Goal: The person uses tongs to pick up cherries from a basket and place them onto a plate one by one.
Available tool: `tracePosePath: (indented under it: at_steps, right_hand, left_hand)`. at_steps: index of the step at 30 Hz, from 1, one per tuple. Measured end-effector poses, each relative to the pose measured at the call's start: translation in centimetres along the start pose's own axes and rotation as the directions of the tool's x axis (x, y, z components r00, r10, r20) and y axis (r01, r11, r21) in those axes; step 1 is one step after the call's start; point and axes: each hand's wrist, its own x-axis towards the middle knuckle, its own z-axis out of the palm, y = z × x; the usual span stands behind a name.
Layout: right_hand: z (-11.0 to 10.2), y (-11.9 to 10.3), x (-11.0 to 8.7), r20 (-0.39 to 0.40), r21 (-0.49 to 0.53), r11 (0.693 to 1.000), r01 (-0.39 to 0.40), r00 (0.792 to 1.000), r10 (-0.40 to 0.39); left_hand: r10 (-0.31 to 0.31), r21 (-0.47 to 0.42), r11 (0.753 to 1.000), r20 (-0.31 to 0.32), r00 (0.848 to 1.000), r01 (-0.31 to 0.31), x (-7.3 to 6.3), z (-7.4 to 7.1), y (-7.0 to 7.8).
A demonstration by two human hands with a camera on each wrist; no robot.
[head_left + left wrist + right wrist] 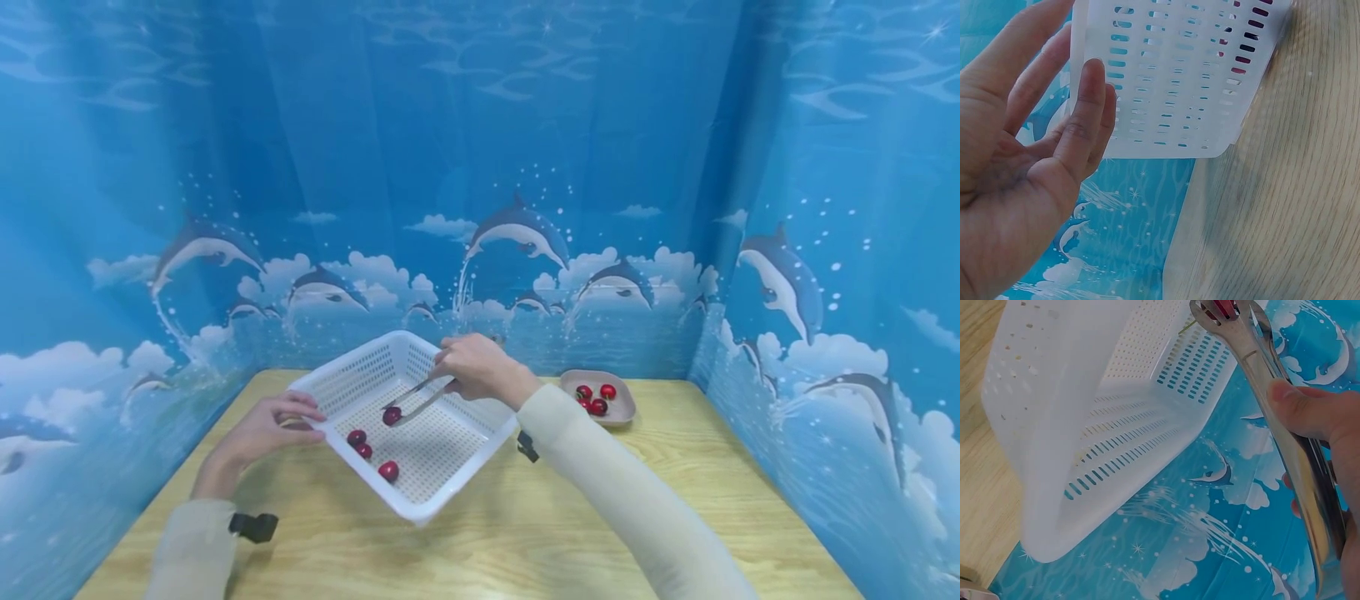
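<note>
My left hand [262,429] grips the left rim of a white plastic basket [442,450], which is tilted toward me. Thumb and fingers pinch the basket's edge in the left wrist view. Over the inside of the basket, my right hand [480,371] holds metal tongs [1304,487]. Between the tongs' tips sits a dark red cherry [392,416], close over the perforated floor; a thin stem shows beside the tips in the right wrist view. Several more cherries lie in the basket near its left side, among them a bright red cherry [388,472].
A small pinkish dish [624,408] with several red cherries stands at the back right of the wooden table [525,533]. Blue curtains [637,125] with dolphins enclose the table at the back and both sides. A black strap camera [253,527] is on the left wrist.
</note>
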Motion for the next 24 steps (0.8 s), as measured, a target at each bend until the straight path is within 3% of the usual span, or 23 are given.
tracePosePath:
  at_steps: [10, 24]
  right_hand:
    - [0.1, 0.1, -1.4, -0.049, 0.094, 0.995, -0.026, 0.998, 0.031]
    - [0.4, 0.9, -3.1, -0.115, 0.090, 0.996, 0.000, 0.993, 0.010]
  left_hand:
    - [0.051, -0.069, 0.996, 0.014, 0.999, -0.050, -0.1, 0.1, 0.0]
    - [0.074, -0.085, 0.994, 0.022, 0.997, -0.072, -0.1, 0.0, -0.5]
